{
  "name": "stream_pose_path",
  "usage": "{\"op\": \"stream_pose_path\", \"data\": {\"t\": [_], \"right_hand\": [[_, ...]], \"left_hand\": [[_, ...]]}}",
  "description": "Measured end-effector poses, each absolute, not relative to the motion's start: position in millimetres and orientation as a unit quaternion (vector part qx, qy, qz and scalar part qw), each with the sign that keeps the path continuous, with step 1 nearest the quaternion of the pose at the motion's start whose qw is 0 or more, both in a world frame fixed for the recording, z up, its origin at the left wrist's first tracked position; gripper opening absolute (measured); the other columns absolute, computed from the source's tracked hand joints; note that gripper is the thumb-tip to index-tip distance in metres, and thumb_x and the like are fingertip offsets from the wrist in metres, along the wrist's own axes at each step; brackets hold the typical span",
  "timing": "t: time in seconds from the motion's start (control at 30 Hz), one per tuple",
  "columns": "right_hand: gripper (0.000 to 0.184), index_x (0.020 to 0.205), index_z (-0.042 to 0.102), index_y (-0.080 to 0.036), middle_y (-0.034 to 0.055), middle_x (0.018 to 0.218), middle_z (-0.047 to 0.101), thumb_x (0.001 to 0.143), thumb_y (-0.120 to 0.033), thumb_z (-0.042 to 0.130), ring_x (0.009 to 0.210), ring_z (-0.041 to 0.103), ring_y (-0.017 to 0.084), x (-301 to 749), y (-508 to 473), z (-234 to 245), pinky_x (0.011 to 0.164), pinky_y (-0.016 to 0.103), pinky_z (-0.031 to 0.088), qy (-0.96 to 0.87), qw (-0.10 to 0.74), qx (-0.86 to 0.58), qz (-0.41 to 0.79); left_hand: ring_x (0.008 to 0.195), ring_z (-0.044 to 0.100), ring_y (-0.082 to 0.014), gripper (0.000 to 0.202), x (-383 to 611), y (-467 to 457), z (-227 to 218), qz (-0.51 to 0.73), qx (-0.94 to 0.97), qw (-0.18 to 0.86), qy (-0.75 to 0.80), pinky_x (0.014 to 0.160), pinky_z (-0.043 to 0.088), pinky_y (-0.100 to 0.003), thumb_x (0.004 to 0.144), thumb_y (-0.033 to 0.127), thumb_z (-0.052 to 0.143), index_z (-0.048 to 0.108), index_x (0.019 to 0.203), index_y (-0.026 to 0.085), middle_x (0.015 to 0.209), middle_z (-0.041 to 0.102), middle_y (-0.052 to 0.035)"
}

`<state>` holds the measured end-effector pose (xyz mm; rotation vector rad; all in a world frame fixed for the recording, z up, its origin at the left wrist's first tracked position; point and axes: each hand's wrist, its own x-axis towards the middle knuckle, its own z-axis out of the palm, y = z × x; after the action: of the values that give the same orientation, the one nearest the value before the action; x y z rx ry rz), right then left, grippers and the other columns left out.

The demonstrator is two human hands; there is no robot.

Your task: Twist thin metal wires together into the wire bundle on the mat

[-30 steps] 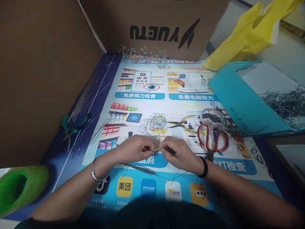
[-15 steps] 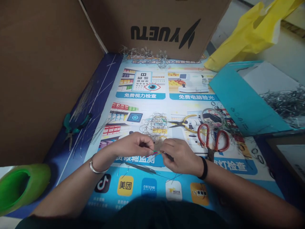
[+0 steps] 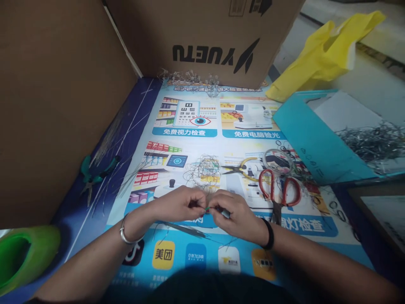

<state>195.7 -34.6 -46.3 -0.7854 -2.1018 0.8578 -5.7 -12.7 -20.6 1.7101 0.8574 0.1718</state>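
My left hand (image 3: 180, 204) and my right hand (image 3: 232, 213) meet fingertip to fingertip over a printed poster mat (image 3: 190, 126). Both are closed in a pinch on a short thin green and yellow wire piece (image 3: 206, 208) held between them. My right hand also seems to hold a small dark tool, mostly hidden by the fingers. A tangle of thin wire (image 3: 202, 169) lies just beyond my hands. A thin metal tool (image 3: 186, 229) lies flat on the mat under my wrists.
Red-handled scissors (image 3: 278, 190) and yellow-handled pliers (image 3: 242, 169) lie right of the tangle. Teal pliers (image 3: 95, 171) and straight wires lie at the left. Cardboard boxes (image 3: 202, 38) wall the back and left. A blue tray (image 3: 316, 139) holds metal scraps; a green object (image 3: 22, 257) sits front left.
My hands have drawn closer together, so less of the wire piece shows between them. The view has tilted slightly; the things on the mat have not moved.
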Motion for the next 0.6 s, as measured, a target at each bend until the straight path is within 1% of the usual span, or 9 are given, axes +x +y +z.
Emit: {"op": "stream_pose_path", "data": {"t": [0.13,0.23,0.33,0.4,0.47,0.6], "right_hand": [[0.013,0.074,0.056,-0.018,0.0003,0.067,0.055,0.074,-0.007,0.049,0.062,0.05,0.011,199,-32,-46,0.057,0.022,0.04,-0.782,0.373,-0.327,0.377],[0.01,0.074,0.057,-0.017,0.0008,0.068,0.056,0.077,-0.01,0.051,0.063,0.051,0.011,201,-29,-44,0.057,0.023,0.041,-0.75,0.378,-0.355,0.41],[0.01,0.073,0.057,-0.017,0.0007,0.068,0.055,0.081,-0.014,0.051,0.062,0.05,0.011,202,-27,-43,0.056,0.022,0.04,-0.726,0.383,-0.373,0.433],[0.011,0.073,0.057,-0.017,0.0005,0.068,0.055,0.082,-0.016,0.051,0.062,0.05,0.011,203,-26,-42,0.057,0.022,0.04,-0.721,0.383,-0.375,0.44],[0.012,0.073,0.058,-0.016,0.0005,0.067,0.056,0.083,-0.018,0.052,0.062,0.051,0.011,202,-26,-41,0.056,0.022,0.041,-0.719,0.38,-0.377,0.443],[0.012,0.074,0.059,-0.016,0.0,0.065,0.056,0.083,-0.019,0.052,0.058,0.05,0.01,201,-27,-40,0.053,0.021,0.04,-0.717,0.37,-0.382,0.451]], "left_hand": [[0.059,0.041,-0.0075,0.008,-5,-13,-21,0.064,0.76,0.538,0.36,0.054,0.03,-0.02,0.072,0.008,0.048,0.049,0.07,0.016,0.065,0.05,0.0044],[0.058,0.041,-0.0077,0.011,-2,-13,-16,0.038,0.805,0.476,0.35,0.053,0.028,-0.02,0.071,0.007,0.047,0.046,0.065,0.016,0.065,0.049,0.0041],[0.061,0.045,-0.0085,0.011,0,-15,-10,0.014,0.843,0.411,0.348,0.054,0.029,-0.021,0.073,0.008,0.049,0.049,0.065,0.016,0.071,0.053,0.0029],[0.064,0.049,-0.0096,0.007,0,-16,-6,0.012,0.85,0.391,0.352,0.055,0.03,-0.021,0.075,0.012,0.053,0.055,0.07,0.017,0.076,0.057,0.002],[0.064,0.05,-0.0104,0.001,0,-17,-2,0.025,0.844,0.387,0.37,0.055,0.031,-0.021,0.076,0.017,0.057,0.058,0.076,0.018,0.076,0.058,0.0015],[0.06,0.048,-0.0106,0.013,1,-20,0,0.082,0.808,0.403,0.422,0.054,0.032,-0.021,0.078,0.031,0.062,0.059,0.081,0.018,0.07,0.056,0.0021]]}}
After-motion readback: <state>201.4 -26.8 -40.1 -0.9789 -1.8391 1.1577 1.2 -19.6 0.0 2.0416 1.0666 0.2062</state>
